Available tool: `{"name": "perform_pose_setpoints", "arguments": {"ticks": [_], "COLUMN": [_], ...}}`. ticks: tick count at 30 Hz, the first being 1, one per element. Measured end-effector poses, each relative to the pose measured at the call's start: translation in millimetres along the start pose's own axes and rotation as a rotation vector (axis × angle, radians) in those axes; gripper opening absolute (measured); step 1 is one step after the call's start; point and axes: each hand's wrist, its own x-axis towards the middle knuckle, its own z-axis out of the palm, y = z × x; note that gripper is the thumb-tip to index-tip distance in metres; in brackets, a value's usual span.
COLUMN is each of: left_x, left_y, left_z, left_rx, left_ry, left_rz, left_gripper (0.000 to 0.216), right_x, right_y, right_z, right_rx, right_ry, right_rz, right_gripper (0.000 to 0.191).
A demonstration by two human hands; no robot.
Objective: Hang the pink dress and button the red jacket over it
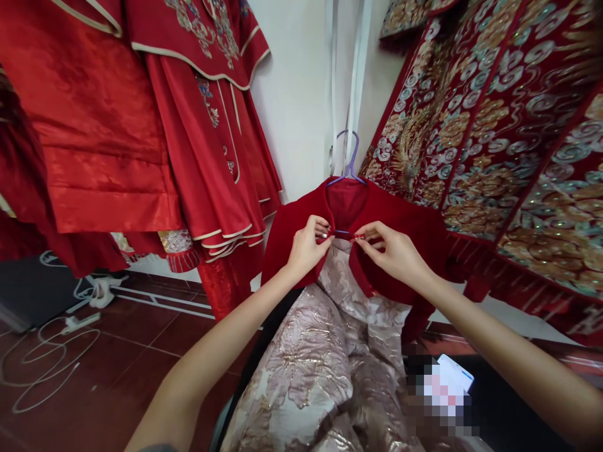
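Head view: the left hand [308, 248] and the right hand [391, 251] meet at the collar of a red velvet jacket [414, 226]. The jacket hangs on a purple hanger [351, 164] in front of the white wall [296, 94], well above the floor [117, 351].

Hand state: each hand is closed to a fingertip pinch. The left hand grips the left collar edge and the right hand grips the right collar edge. The remaining fingers are curled in.

Step in hand, as judged: work on the small fastening [343, 233] at the neck opening, where the two collar edges are drawn close together. Whether the fastening is engaged cannot be told.

Next-move requirement, as judged: fine fingertip control, with both collar edges kept level and little pull on the hanger.

Orientation: the jacket hangs upright with the collar at the top and the front facing the camera. Its long axis runs from the collar down toward the floor. The shoulder line runs left to right.

Surroundings: a pink brocade dress [320, 351] falls below the jacket toward the camera. Red garments [141, 125] hang at left and an embroidered garment [494, 125] at right. A white cable [42, 358] lies on the floor at left.
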Motion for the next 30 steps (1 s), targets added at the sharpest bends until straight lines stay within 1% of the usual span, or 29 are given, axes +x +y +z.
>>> {"name": "perform_pose_setpoints", "arguments": {"ticks": [1, 3, 4, 6, 8, 10, 17, 21, 25, 28, 30], "left_x": [-2, -5, -5, -4, -2, -1, -5, 5, 26, 38, 40], "left_y": [1, 5, 6, 8, 8, 8, 7, 6, 8, 15, 20], "left_z": [1, 4, 6, 8, 10, 11, 8, 3, -6, -11, -13], "left_rx": [-0.07, -0.135, -0.137, -0.117, -0.117, -0.133, -0.169, -0.1, 0.029, 0.093, 0.116], "left_ry": [-0.016, -0.058, -0.062, -0.031, 0.018, 0.038, -0.026, -0.119, -0.283, -0.366, -0.36], "left_rz": [-0.002, -0.001, -0.006, -0.035, -0.07, -0.09, -0.08, -0.031, 0.085, 0.104, 0.099], "left_gripper": [0.025, 0.019, 0.015, 0.011, 0.011, 0.012, 0.014, 0.016, 0.019, 0.014, 0.009], "right_x": [0, 1, 2, 2, 3, 4, 4, 10, 21, 25, 24], "right_y": [-2, -7, -9, -11, -11, -10, -10, -10, -7, -5, -5], "right_z": [0, 2, 3, 5, 6, 7, 9, 9, 7, 5, 5], "right_rx": [0.01, 0.023, 0.025, 0.014, -0.008, -0.027, -0.054, -0.124, -0.241, -0.212, -0.14], "right_ry": [-0.001, -0.012, -0.021, -0.038, -0.041, -0.025, 0.037, 0.022, 0.008, -0.001, -0.004], "right_rz": [-0.009, -0.033, -0.047, -0.069, -0.083, -0.084, -0.1, -0.131, -0.143, -0.158, -0.159], "right_gripper": [0.015, 0.016, 0.016, 0.016, 0.016, 0.016, 0.017, 0.018, 0.018, 0.018, 0.018]}}
